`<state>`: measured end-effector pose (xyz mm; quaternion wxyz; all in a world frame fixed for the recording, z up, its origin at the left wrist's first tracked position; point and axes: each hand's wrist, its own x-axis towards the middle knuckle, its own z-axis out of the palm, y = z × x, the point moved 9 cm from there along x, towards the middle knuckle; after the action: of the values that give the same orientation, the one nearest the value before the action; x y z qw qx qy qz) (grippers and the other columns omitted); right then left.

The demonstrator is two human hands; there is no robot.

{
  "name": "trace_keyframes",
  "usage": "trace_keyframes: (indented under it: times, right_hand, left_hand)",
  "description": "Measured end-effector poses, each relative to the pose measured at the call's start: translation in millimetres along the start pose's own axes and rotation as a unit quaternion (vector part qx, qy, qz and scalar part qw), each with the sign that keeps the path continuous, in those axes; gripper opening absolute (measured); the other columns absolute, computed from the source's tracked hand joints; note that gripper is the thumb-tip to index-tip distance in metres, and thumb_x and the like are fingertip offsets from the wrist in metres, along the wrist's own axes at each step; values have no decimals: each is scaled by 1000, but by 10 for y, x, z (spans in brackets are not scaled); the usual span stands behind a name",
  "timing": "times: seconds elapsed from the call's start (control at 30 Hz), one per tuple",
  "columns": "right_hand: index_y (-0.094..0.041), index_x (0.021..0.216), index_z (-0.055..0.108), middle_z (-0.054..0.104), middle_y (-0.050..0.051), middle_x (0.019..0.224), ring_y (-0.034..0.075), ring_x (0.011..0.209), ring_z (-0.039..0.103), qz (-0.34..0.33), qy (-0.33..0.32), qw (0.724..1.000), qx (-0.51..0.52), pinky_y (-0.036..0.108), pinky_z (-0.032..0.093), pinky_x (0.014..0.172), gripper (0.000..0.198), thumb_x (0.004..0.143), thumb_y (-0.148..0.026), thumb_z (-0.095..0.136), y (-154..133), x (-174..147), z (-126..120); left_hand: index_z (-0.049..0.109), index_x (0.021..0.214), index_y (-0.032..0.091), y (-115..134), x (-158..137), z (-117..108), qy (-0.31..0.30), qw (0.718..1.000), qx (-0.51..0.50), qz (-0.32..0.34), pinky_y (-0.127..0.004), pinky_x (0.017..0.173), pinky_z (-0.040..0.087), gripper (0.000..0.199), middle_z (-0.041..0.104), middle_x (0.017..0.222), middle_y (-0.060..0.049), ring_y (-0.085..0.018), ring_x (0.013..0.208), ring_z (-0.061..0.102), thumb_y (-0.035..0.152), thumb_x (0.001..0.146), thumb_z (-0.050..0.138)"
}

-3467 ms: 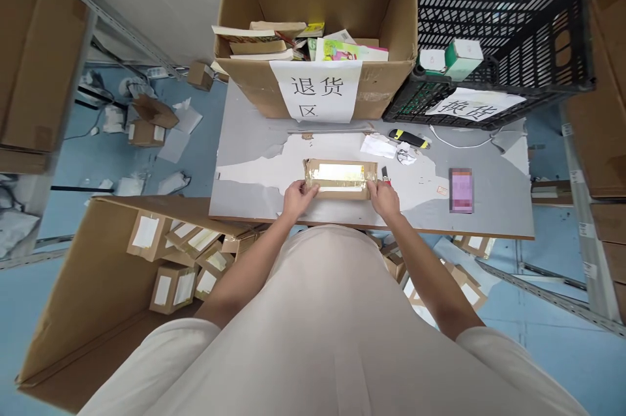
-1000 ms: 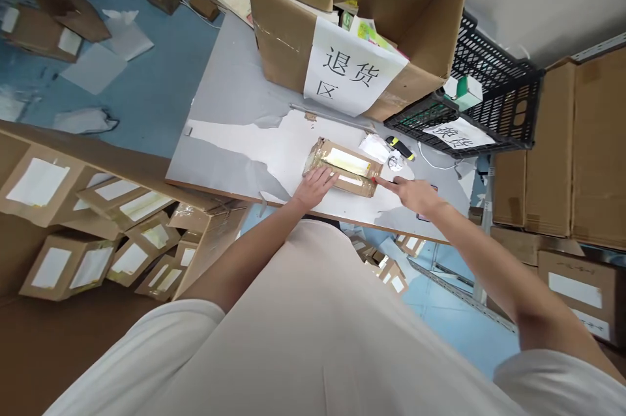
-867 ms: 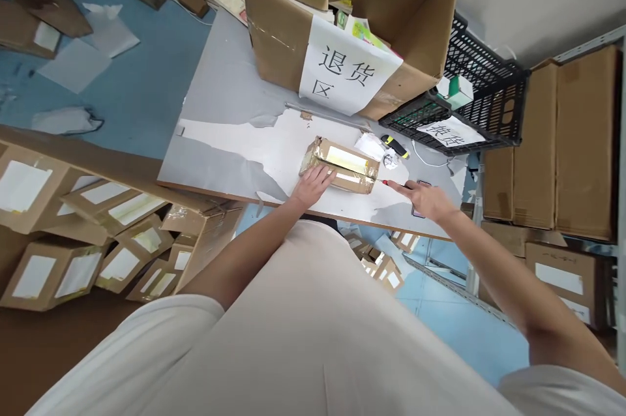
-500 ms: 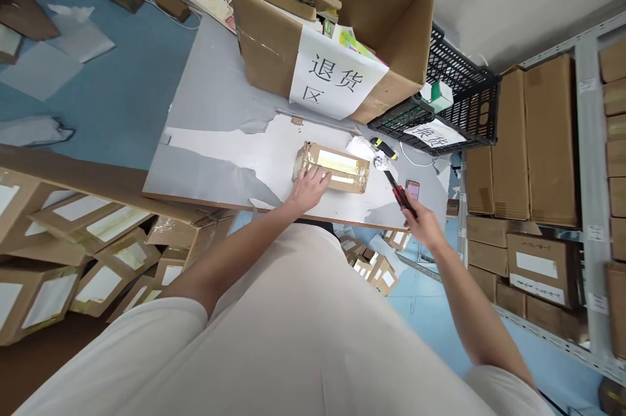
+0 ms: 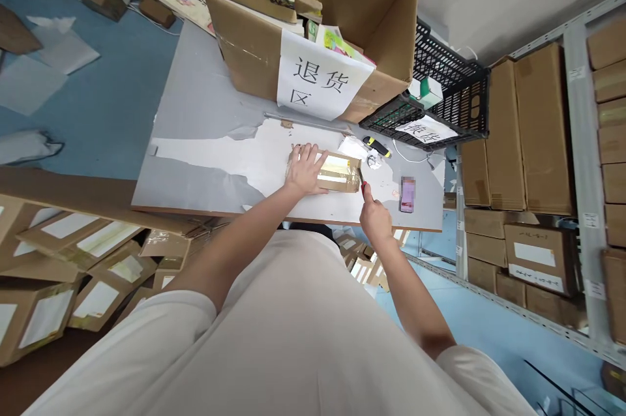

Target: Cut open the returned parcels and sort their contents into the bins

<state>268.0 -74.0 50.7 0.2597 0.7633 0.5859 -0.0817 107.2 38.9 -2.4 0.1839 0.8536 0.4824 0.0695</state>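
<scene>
On the table a small taped cardboard box (image 5: 337, 175) with a pale label on its upper face lies lengthwise. My left hand (image 5: 304, 171) rests across its left end, fingers stretched out and apart. My right hand (image 5: 375, 217) is closed around a box cutter (image 5: 362, 181) with a red and black body. The cutter's tip is at the box's right end; whether it has cut into the tape I cannot tell. Just behind that end are crumpled clear tape (image 5: 374, 160) and a yellow and black tool (image 5: 377, 146).
A large carton (image 5: 249, 44) of books and a black plastic crate (image 5: 469, 103) stand along the table's back. A phone (image 5: 407, 194) lies on the right of the table (image 5: 205, 162). Labelled boxes (image 5: 53, 298) are piled at left; a metal shelf (image 5: 581, 142) with cartons stands at right.
My right hand has brought the box cutter left to the box's right end. My left hand has moved farther onto the box, fingers spreading. The phone now shows fully.
</scene>
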Motion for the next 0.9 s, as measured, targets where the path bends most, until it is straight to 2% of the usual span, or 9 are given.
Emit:
trace_keyframes:
  times: [0.23, 0.37, 0.47, 0.57, 0.67, 0.73, 0.8, 0.87, 0.9]
  right_hand:
    - [-15, 153, -4, 67, 15, 87, 24, 79, 68, -6, -51, 998, -26, 29, 49, 68, 83, 85, -5, 43, -116, -129, -27]
    - [-11, 153, 4, 68, 16, 86, 24, 82, 67, -4, -73, 997, -16, 30, 48, 68, 79, 84, -5, 43, -42, -147, -53]
    - [-15, 150, 26, 69, 19, 93, 26, 87, 67, -15, -113, 993, 43, 33, 47, 72, 70, 84, -7, 46, -107, -296, 168]
    - [-21, 140, 45, 71, 13, 87, 24, 79, 68, -43, -176, 979, 97, 31, 47, 69, 64, 78, -12, 58, -158, -612, 551]
    - [-21, 149, 30, 71, 13, 86, 24, 76, 68, -4, -140, 982, 124, 33, 48, 65, 62, 88, -19, 44, 183, -786, 724]
    - [-21, 148, 31, 71, 12, 86, 22, 70, 67, 81, -25, 963, 254, 31, 49, 62, 63, 87, -27, 47, 603, -730, 638]
    - [-17, 148, 31, 70, 10, 83, 20, 66, 66, 109, 23, 940, 321, 29, 50, 58, 63, 89, -35, 44, 838, -572, 624]
    - [-16, 140, 39, 69, 9, 85, 18, 66, 66, 105, 45, 891, 440, 27, 51, 55, 60, 88, -44, 43, 823, -324, 640]
    - [-16, 133, 45, 69, 9, 89, 17, 68, 66, 98, 51, 845, 523, 26, 51, 54, 57, 86, -49, 45, 729, -188, 658]
  left_hand:
    - [23, 148, 16, -15, -4, 25, 1, 1000, 2, -7, -55, 113, -2, 115, 26, 151, -20, -39, 139, 16, 69, 58, 69]
    - [23, 148, 16, -14, -22, 28, 1, 1000, 9, -8, -56, 112, -2, 116, 26, 150, -21, -40, 139, 16, 70, 57, 69]
    - [24, 148, 17, -8, 5, 9, -2, 1000, 6, -18, -58, 111, 0, 114, 27, 149, -21, -41, 138, 16, 71, 58, 68]
    - [23, 149, 17, -74, 72, -24, -6, 998, 6, -66, -58, 110, 1, 112, 28, 148, -20, -42, 136, 18, 73, 61, 64]
    - [23, 149, 19, -99, 139, -75, -3, 996, 19, -83, -60, 108, 4, 113, 30, 147, -20, -41, 134, 21, 73, 59, 64]
    - [23, 149, 19, -100, 166, -104, -8, 996, 32, -86, -61, 107, 6, 112, 30, 146, -21, -40, 132, 22, 74, 59, 63]
    - [23, 149, 19, -96, 172, -123, -25, 994, 46, -95, -62, 106, 8, 112, 32, 144, -21, -41, 130, 23, 75, 60, 61]
    - [22, 149, 18, -51, 159, -131, -49, 992, 60, -96, -62, 105, 8, 114, 32, 143, -22, -41, 128, 25, 76, 59, 61]
    - [20, 150, 18, -28, 139, -132, -61, 991, 66, -101, -61, 105, 9, 118, 33, 143, -22, -42, 126, 26, 77, 57, 62]
